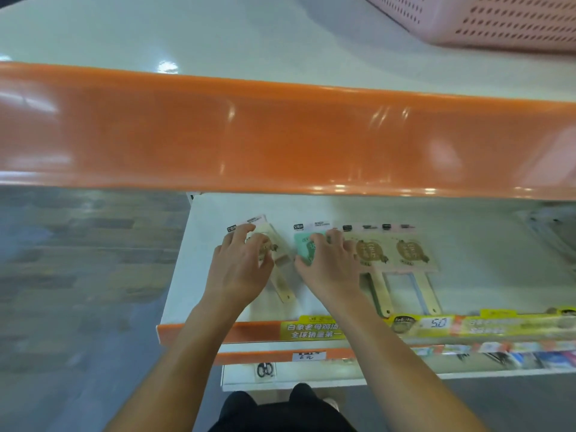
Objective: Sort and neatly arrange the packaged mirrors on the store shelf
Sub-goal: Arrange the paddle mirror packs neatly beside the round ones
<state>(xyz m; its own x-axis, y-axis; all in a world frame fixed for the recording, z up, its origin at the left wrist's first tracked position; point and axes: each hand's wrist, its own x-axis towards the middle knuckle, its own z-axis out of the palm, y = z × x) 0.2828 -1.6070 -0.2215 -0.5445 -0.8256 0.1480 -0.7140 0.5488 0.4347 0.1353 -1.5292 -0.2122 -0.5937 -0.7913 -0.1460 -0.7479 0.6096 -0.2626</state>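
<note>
Your left hand (241, 263) rests on a cream packaged mirror (270, 244) at the left end of the white shelf (205, 244), fingers curled over its tilted card. Your right hand (330, 263) lies on a green packaged mirror (304, 247) just beside it, fingers bent and spread on the pack. Two more cream mirrors (392, 252) lie side by side at right, handles toward the orange shelf edge (249, 332). Pink basket (498, 20) on the shelf above.

Above my arms, glossy orange shelf edge (280, 135); smooth white shelf (343, 207); mirrors (411, 251) look pale wood under shiny film
</note>
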